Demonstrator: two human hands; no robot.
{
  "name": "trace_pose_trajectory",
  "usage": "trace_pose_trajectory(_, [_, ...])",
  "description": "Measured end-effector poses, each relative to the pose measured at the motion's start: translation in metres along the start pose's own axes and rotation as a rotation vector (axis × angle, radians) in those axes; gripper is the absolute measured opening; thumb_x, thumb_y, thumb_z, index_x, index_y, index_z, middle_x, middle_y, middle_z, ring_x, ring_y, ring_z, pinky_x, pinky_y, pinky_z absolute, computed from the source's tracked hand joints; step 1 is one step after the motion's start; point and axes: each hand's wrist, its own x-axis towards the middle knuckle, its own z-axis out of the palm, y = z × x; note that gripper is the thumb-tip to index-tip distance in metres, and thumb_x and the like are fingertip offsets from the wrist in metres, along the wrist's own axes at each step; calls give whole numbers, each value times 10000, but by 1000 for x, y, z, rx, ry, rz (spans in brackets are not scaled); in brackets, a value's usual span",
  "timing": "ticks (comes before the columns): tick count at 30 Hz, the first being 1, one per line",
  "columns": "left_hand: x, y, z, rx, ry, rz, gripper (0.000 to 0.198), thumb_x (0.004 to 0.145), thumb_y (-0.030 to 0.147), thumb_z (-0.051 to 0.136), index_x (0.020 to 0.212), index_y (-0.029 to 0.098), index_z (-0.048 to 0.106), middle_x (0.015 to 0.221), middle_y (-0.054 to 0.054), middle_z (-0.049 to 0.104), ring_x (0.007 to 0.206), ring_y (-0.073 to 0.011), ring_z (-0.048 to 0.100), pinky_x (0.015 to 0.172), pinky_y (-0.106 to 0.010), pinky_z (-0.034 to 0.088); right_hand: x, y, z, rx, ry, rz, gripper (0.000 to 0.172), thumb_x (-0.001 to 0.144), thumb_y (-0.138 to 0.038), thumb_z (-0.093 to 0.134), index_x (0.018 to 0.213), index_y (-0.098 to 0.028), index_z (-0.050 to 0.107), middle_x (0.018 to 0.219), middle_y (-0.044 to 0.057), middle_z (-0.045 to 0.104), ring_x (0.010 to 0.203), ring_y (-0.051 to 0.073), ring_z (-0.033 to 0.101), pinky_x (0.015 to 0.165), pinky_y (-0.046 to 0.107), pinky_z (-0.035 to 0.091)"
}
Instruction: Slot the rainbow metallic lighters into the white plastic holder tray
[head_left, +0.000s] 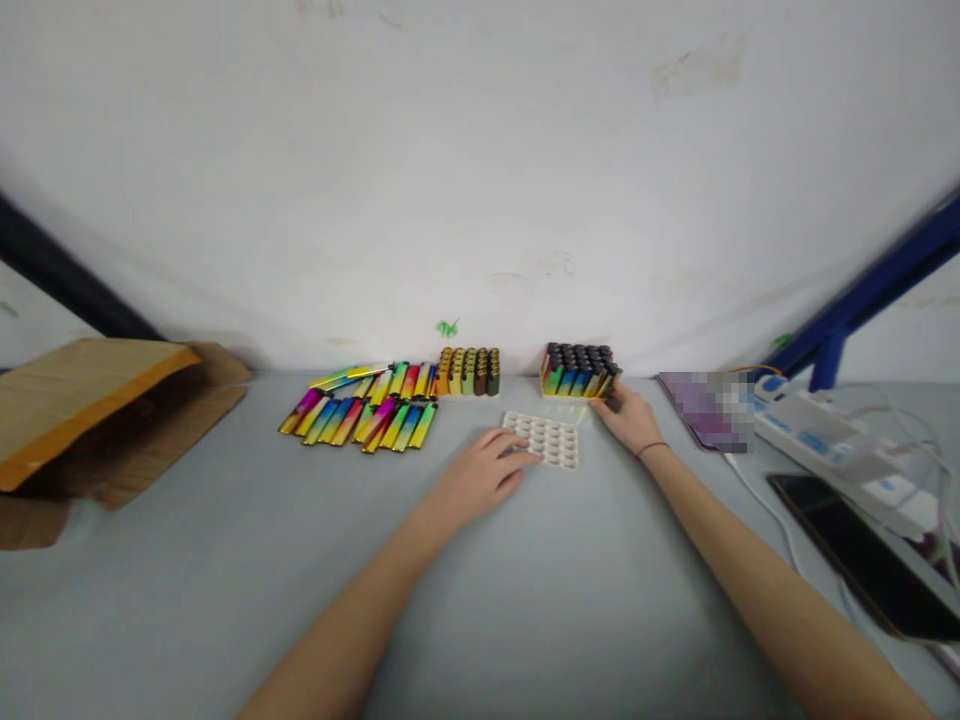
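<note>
My left hand [484, 475] lies with fingers stretched over the left part of a white tray [559, 445] with rows of round holes, flat on the table. My right hand [630, 418] is closed at the near right corner of a filled tray of lighters [577, 370], thumb in front; its other fingers are partly hidden. These lighters stand upright in rows, with black tops and shiny rainbow bodies. Left of it stands another filled tray [469, 372], its upright pieces gold-topped. Loose rainbow lighters [360, 415] lie in two rough rows at the left.
An open cardboard box [112, 410] sits on the left side of the grey table [300, 600]. At the right are a purple phone-like slab [690, 405], a black phone [862, 555], a white power strip [817, 430] and cables. A white wall [480, 180] backs the table.
</note>
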Motion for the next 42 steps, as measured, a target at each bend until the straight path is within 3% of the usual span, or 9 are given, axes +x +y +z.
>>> trace_pose_trajectory(9, [-2, -1, -1, -14, -16, -30, 364, 921, 140, 509, 1197, 294, 690, 1207, -64, 649, 1192, -207, 538, 1044, -416, 479, 6, -38, 34, 112, -81, -144, 381, 845, -403, 633, 1155, -183, 660, 1120, 129, 751, 1063, 305, 695, 1003, 547, 475])
trace_pose_trajectory(15, [0, -4, 2, -20, -7, -41, 404, 919, 89, 458, 1214, 261, 675, 1183, -57, 667, 1153, -202, 553, 1039, -389, 484, -12, -39, 24, 130, -62, -172, 452, 895, -400, 528, 1270, -148, 564, 1247, 163, 683, 1130, 288, 653, 976, 476, 510])
trace_pose_trajectory(18, [0, -4, 2, -29, 1, -31, 382, 916, 93, 468, 1207, 234, 671, 1167, -56, 684, 1140, -196, 564, 1033, -378, 482, -40, -48, 15, 106, -26, -188, 452, 919, -464, 486, 1197, -123, 586, 1143, 200, 695, 1072, 323, 652, 961, 513, 502])
trace_pose_trajectory(22, [0, -5, -2, -34, 67, -42, 256, 924, 219, 534, 1113, 228, 707, 1173, -68, 686, 1096, -196, 604, 988, -363, 494, -71, -65, 5, 51, -171, -510, 588, 847, -604, 608, 1243, -172, 566, 1225, 176, 645, 1129, 332, 606, 994, 515, 484])
trace_pose_trajectory(25, [-1, -9, -12, 72, 185, -232, 264, 937, 298, 525, 1099, 215, 717, 1114, -83, 707, 1044, -225, 624, 953, -400, 487, -77, -68, 2, 30, -221, -592, 724, 796, -633, 666, 1318, -154, 515, 1294, 195, 604, 1185, 347, 572, 1026, 535, 461])
trace_pose_trajectory(30, [-16, -30, -42, 410, 409, -799, 313, 937, 250, 486, 1144, 213, 717, 1184, -122, 683, 1131, -317, 548, 951, -497, 429, -72, -65, 2, 23, -237, -625, 674, 844, -580, 643, 1335, -142, 497, 1296, 193, 610, 1192, 334, 566, 1037, 525, 451])
trace_pose_trajectory(34, [-35, -49, -63, 539, 386, -1076, 399, 946, 334, 466, 1261, 180, 656, 1290, -159, 618, 1200, -363, 495, 940, -517, 419, -73, -65, 4, 21, -228, -636, 642, 846, -561, 648, 1319, -148, 512, 1281, 186, 620, 1169, 329, 574, 1025, 523, 458])
trace_pose_trajectory(38, [-43, -58, -69, 530, 232, -1151, 419, 941, 402, 466, 1225, 170, 670, 1220, -165, 639, 1114, -354, 560, 903, -487, 442, -74, -65, 5, 18, -223, -636, 619, 853, -544, 645, 1315, -154, 515, 1286, 180, 615, 1174, 323, 566, 1027, 519, 460])
trace_pose_trajectory(42, [-42, -63, -68, 504, 245, -1105, 402, 977, 344, 367, 1112, 158, 696, 1141, -164, 662, 1044, -342, 605, 871, -473, 450, -75, -65, 5, 26, -219, -639, 595, 865, -531, 636, 1320, -169, 507, 1307, 175, 602, 1192, 323, 555, 1040, 525, 451])
